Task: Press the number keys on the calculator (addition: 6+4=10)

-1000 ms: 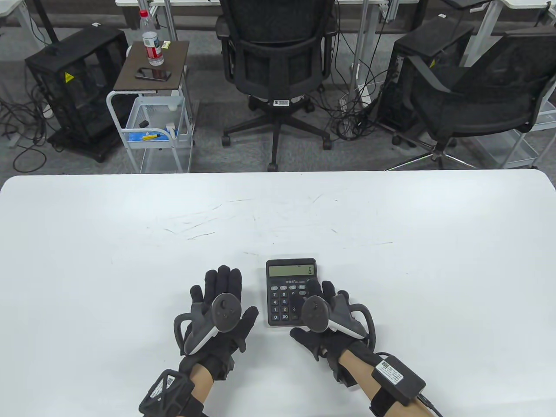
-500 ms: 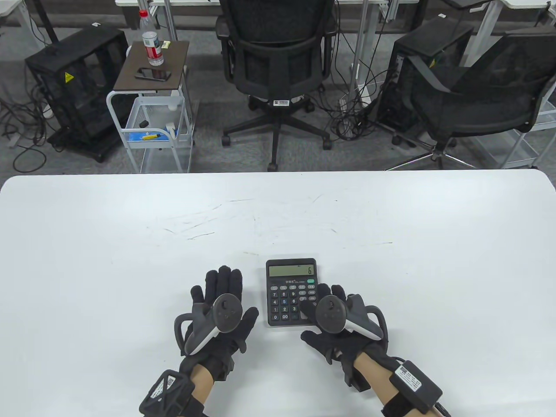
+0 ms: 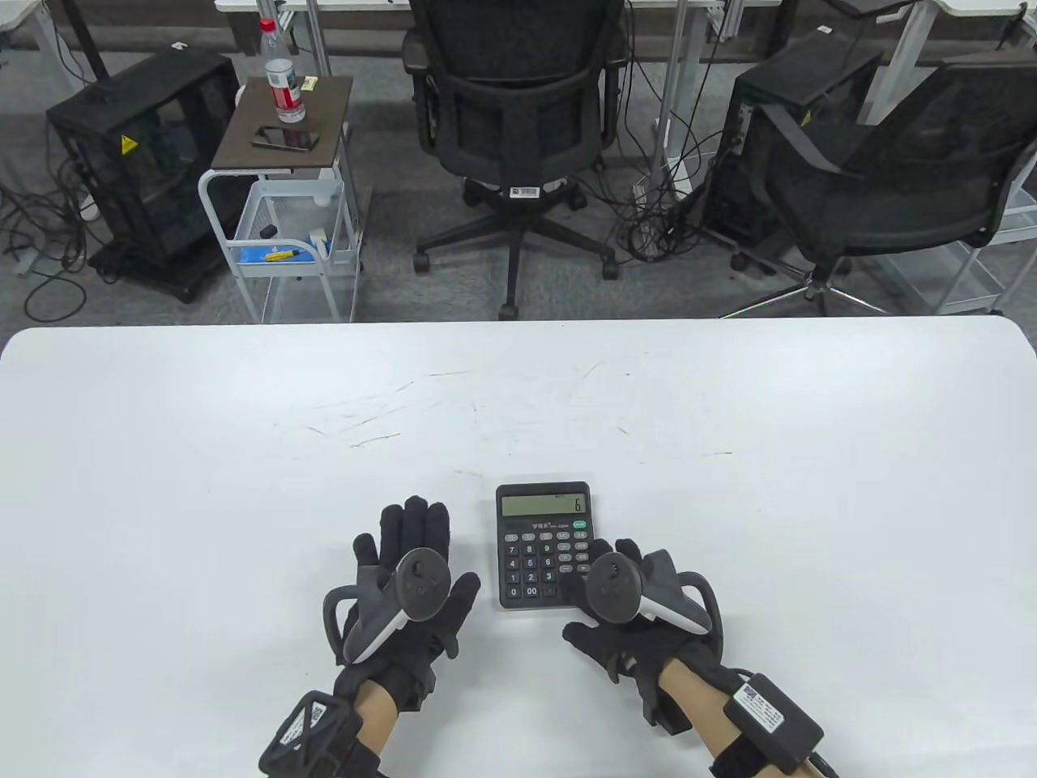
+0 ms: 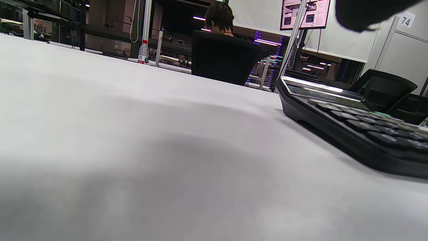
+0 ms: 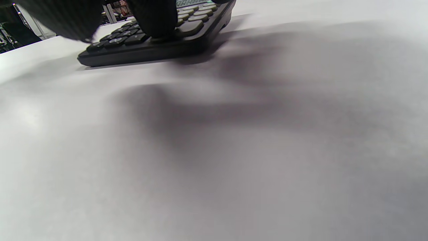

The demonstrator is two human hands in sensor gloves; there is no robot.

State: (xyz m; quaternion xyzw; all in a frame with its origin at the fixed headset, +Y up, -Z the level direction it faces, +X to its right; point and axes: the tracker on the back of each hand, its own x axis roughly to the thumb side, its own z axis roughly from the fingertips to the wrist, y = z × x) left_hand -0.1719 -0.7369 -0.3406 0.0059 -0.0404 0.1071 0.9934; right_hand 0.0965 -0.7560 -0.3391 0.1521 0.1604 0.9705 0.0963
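Black calculator (image 3: 544, 546) flat on white desk (image 3: 243, 454), near edge, centre-right; display reads 6. Right hand (image 3: 624, 604) over calculator's right-near corner, fingers (image 3: 598, 553) on the right-hand keys; from right wrist view a fingertip (image 5: 153, 20) down on a key at the near edge, which key cannot tell. Holding nothing, hand spread. Tracker hides the lower-right keys from above. Left hand (image 3: 409, 587) flat on desk just left of calculator, palm down, fingers spread, holding nothing, not touching calculator. Desk surface scuffed in the middle. Beyond far edge: office chair (image 3: 512, 121) centre, second chair (image 3: 891, 186) right, black cases on floor left and right, cables. Cart (image 3: 279, 203) far left: bottle (image 3: 283, 81) and phone (image 3: 285, 138) on top; lower basket holds small items, blue and yellow, unclear.
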